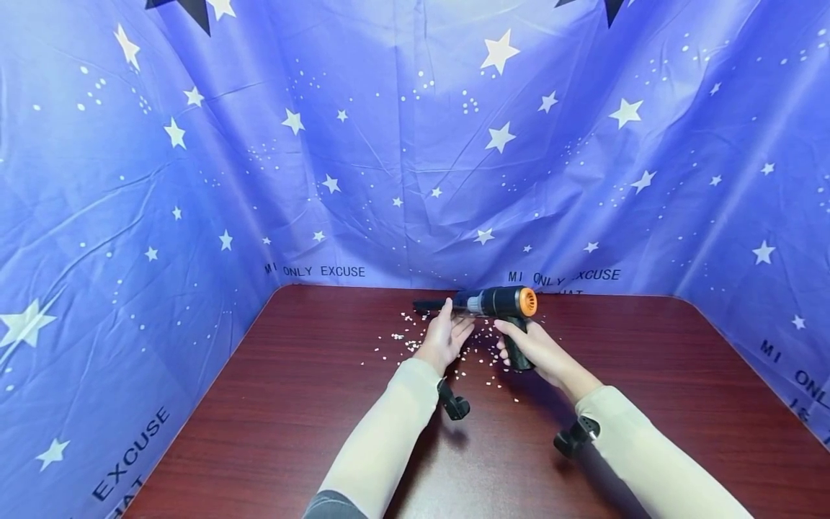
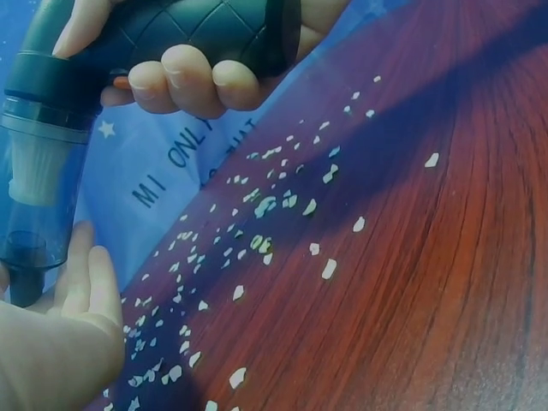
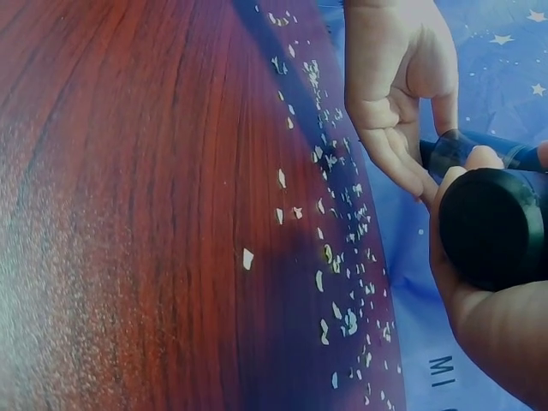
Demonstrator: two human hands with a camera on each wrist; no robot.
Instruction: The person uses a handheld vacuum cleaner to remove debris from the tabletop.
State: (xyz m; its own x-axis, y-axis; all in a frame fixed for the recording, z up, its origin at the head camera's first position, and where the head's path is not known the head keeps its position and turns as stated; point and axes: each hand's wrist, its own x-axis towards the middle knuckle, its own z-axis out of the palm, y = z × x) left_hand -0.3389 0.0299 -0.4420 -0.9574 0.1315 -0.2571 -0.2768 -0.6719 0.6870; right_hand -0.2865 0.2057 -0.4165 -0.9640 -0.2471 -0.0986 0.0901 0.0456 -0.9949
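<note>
Nearest me, cream fabric sleeves [image 1: 379,447] reach in from the bottom of the head frame, black wrist mounts [image 1: 456,409] at their cuffs, over a glossy red-brown wood-grain table [image 1: 259,404]. Further up, just right of centre, here's the black pistol-shaped handheld vacuum [image 1: 506,301], orange vented end to the right, clear plastic barrel [image 2: 50,227] and dark nozzle [image 1: 426,305] to the left. My right hand [image 1: 537,351] has its fingers curled round the quilted handle; my left hand [image 1: 443,339] is relaxed, fingers mostly straight, the nozzle end between thumb and fingers. Whether it squeezes, I can't tell. Small pale flakes [image 2: 329,270] lie scattered around the middle of the frame, around and below the hands. I'd call this steadying the vacuum; the next move calls for tipping the nozzle down toward those flakes. Behind, the blue-violet star-printed cloth backdrop [image 1: 402,144] reads "MI ONLY EXCUSE" left of centre, the same again at right, with "EXCUSE" lower left. No brand readable on the vacuum.
</note>
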